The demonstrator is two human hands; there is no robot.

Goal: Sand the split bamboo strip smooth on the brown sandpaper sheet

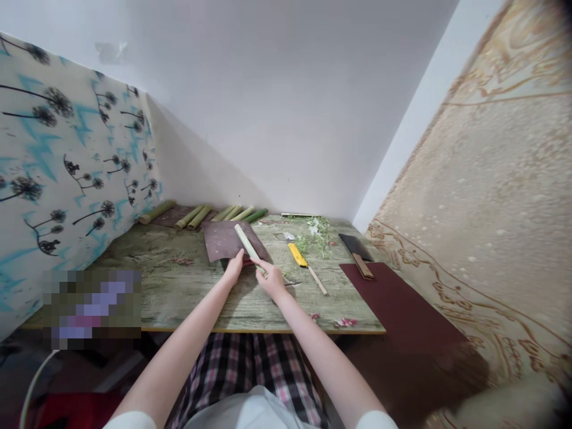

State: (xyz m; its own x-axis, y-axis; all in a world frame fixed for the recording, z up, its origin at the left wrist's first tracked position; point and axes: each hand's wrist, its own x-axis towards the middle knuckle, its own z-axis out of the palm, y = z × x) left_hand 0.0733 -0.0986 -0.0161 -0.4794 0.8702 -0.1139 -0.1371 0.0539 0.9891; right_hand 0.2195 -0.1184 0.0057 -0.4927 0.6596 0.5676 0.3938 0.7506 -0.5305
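My left hand [235,268] is closed on the near edge of a brownish sheet of sandpaper [221,238], thumb on top. My right hand [270,280] grips the near end of a pale green bamboo stick [243,239], which slants away to the left across the sheet. The stick and the paper overlap; whether they press together I cannot tell. To the right of my right hand lie a yellow utility knife [297,255] and a thin wooden stick [317,280].
Several bamboo pieces [193,217] lie along the back of the wood-patterned table [156,271]. Green shavings [313,241] are scattered at the back right. A cleaver [357,253] rests by a maroon sheet [393,298]. A blurred-out object [96,307] sits at the left front.
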